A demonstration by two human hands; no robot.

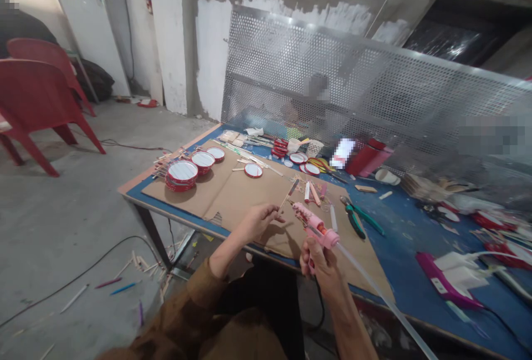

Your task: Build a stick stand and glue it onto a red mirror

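My right hand [320, 263] grips a pink hot glue gun [313, 224], and a long clear glue stick [382, 296] trails from its back end. In my left hand [261, 220], a thin wooden stick [287, 196] is pinched, tilted up and to the right. The gun's nozzle is close to that stick; whether they touch I cannot tell. Both hands are over the brown cardboard sheet [233, 199]. Stacked red-rimmed discs with white tops [183, 171] stand at its left, and a single disc [253, 170] lies ahead of my left hand.
Green-handled pliers [361, 216] lie right of the glue gun. A purple power strip [444, 279] with white plugs sits at the right. A red box [366, 158] and a phone [343, 153] stand at the back before a perforated metal panel [299, 66]. Red chairs [41, 99] are left.
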